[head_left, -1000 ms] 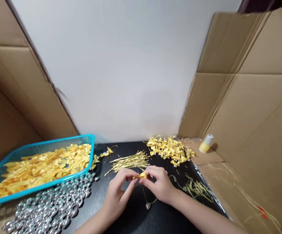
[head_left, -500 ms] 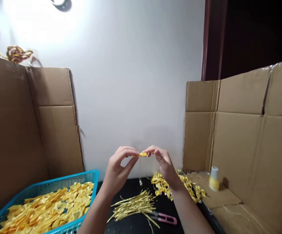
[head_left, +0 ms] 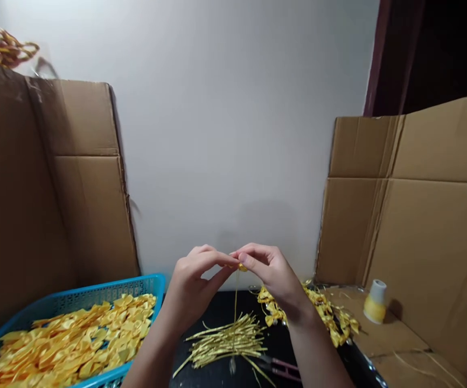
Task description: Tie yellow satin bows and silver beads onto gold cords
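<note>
My left hand [head_left: 195,283] and my right hand [head_left: 273,275] meet in the middle, raised above the table. Both pinch a small yellow ribbon bow [head_left: 242,267] between thumb and fingers, which hide most of it. A thin gold cord [head_left: 236,296] hangs down from the bow. Near its lower end is a small blurred silvery bead [head_left: 232,366]. Below the hands, a loose bundle of gold cords [head_left: 225,340] lies on the black table surface [head_left: 190,372]. Beside it are pink-handled thread snips [head_left: 284,369], partly covered by my right forearm.
On the left a blue plastic basket [head_left: 159,291] holds many yellow bows. Bows with cords and beads are piled [head_left: 334,318] behind my right forearm. A spool of yellow thread [head_left: 375,303] stands on cardboard at the right. Cardboard panels [head_left: 88,210] flank the white wall [head_left: 225,134].
Both hands have lifted off the table with the bow, and the camera view has tilted upward. My right fingers have closed in around the bow. The bead hangs lower in the picture.
</note>
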Action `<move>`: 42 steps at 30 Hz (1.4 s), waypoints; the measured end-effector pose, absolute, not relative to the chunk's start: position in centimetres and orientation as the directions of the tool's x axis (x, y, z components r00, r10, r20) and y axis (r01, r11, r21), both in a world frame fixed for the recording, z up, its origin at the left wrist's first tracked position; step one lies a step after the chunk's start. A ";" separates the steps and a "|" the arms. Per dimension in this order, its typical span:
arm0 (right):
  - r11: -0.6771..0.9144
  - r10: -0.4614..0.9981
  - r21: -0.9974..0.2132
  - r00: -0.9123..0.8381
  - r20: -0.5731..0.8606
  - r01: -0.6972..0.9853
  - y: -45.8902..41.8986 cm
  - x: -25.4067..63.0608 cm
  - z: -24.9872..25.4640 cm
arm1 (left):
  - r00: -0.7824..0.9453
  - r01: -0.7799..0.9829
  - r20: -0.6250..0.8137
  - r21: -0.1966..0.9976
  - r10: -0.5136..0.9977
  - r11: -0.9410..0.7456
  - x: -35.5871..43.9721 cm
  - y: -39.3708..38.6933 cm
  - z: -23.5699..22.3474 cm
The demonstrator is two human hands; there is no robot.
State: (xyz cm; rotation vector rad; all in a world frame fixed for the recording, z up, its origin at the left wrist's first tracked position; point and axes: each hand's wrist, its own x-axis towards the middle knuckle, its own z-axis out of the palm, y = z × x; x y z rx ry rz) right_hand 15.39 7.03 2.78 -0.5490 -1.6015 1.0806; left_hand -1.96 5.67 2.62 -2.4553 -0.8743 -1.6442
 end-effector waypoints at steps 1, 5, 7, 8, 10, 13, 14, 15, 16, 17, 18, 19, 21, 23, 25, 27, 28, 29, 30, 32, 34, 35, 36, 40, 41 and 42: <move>0.472 0.789 -0.860 -0.343 0.510 -0.195 7.2 15.5 2.7 | 0.280 0.498 0.871 0.228 0.404 -0.837 -1.9 5.7 2.6; 0.474 0.758 -0.842 -0.367 0.539 -0.256 7.8 15.7 2.1 | 0.325 0.527 0.871 0.158 0.369 -0.835 -1.7 5.8 2.3; 0.470 0.778 -0.837 -0.317 0.543 -0.280 8.0 15.4 1.7 | 0.330 0.525 0.874 0.145 0.357 -0.839 -1.5 6.0 2.1; 0.455 0.795 -0.839 -0.288 0.534 -0.299 8.1 15.3 1.6 | 0.325 0.524 0.875 0.148 0.357 -0.839 -1.5 6.1 1.9; 0.400 0.834 -0.847 -0.244 0.494 -0.349 8.3 15.1 1.3 | 0.317 0.524 0.872 0.168 0.374 -0.835 -1.4 6.4 1.5; 0.320 0.888 -0.854 -0.185 0.422 -0.410 8.6 15.1 1.1 | 0.323 0.507 0.847 0.222 0.422 -0.833 -1.1 6.8 1.0; 0.302 0.900 -0.855 -0.170 0.401 -0.421 8.7 15.2 1.1 | 0.323 0.497 0.836 0.249 0.444 -0.831 -1.1 6.9 0.9; 0.291 0.908 -0.857 -0.160 0.387 -0.425 8.8 15.3 1.0 | 0.320 0.486 0.824 0.281 0.468 -0.827 -1.0 6.9 0.8; 0.283 0.910 -0.859 -0.162 0.381 -0.426 8.9 15.4 1.0 | 0.313 0.474 0.811 0.318 0.495 -0.821 -0.9 7.0 0.7; 0.277 0.909 -0.863 -0.176 0.378 -0.423 9.0 15.5 1.0 | 0.308 0.462 0.796 0.354 0.522 -0.813 -0.9 7.0 0.7; 0.267 0.905 -0.870 -0.202 0.375 -0.415 9.0 15.7 1.0 | 0.303 0.453 0.781 0.386 0.546 -0.804 -0.9 7.0 0.7; 0.255 0.901 -0.879 -0.232 0.368 -0.403 9.1 15.8 1.0 | 0.296 0.449 0.769 0.412 0.567 -0.793 -0.8 7.0 0.7; 0.224 0.896 -0.900 -0.284 0.341 -0.374 9.2 16.1 0.9 | 0.280 0.450 0.750 0.449 0.600 -0.772 -0.8 6.9 0.8; 0.192 0.899 -0.916 -0.311 0.308 -0.353 9.3 16.4 0.9 | 0.272 0.442 0.736 0.477 0.621 -0.759 -0.9 6.8 0.9; 0.173 0.909 -0.918 -0.300 0.289 -0.358 9.6 16.7 0.9 | 0.285 0.417 0.722 0.499 0.631 -0.759 -0.9 6.9 0.8; 0.164 0.921 -0.905 -0.268 0.283 -0.393 9.9 16.7 0.8 | 0.299 0.396 0.713 0.512 0.635 -0.762 -0.8 7.1 0.6; 0.155 0.926 -0.894 -0.255 0.280 -0.420 10.1 16.7 0.7 | 0.304 0.389 0.712 0.514 0.633 -0.765 -0.7 7.2 0.5; 0.140 0.930 -0.881 -0.245 0.274 -0.452 10.3 16.6 0.6 | 0.310 0.382 0.712 0.513 0.630 -0.768 -0.6 7.3 0.3; 0.118 0.936 -0.866 -0.237 0.260 -0.485 10.6 16.5 0.5 | 0.319 0.374 0.712 0.512 0.626 -0.773 -0.5 7.4 0.2; 0.065 0.956 -0.839 -0.208 0.208 -0.540 11.0 16.4 0.3 | 0.350 0.352 0.703 0.514 0.620 -0.782 -0.2 7.6 0.0; 0.036 0.977 -0.817 -0.153 0.151 -0.575 11.4 16.4 0.2 | 0.376 0.337 0.682 0.530 0.627 -0.778 0.0 7.8 -0.1; 0.033 0.983 -0.807 -0.127 0.133 -0.589 11.5 16.4 0.2 | 0.381 0.333 0.672 0.541 0.635 -0.772 0.1 7.8 -0.2; 0.036 0.986 -0.797 -0.108 0.125 -0.602 11.6 16.5 0.2 | 0.380 0.331 0.664 0.553 0.644 -0.765 0.2 7.9 -0.2; 0.056 0.986 -0.782 -0.087 0.140 -0.621 11.4 16.8 0.4 | 0.377 0.318 0.631 0.599 0.678 -0.735 0.5 7.9 -0.3; 0.060 0.985 -0.786 -0.090 0.146 -0.615 11.3 16.9 0.5 | 0.384 0.311 0.620 0.611 0.684 -0.728 0.6 7.8 -0.3; 0.063 0.984 -0.790 -0.096 0.152 -0.610 11.1 16.9 0.6 | 0.392 0.301 0.610 0.622 0.688 -0.723 0.7 7.7 -0.3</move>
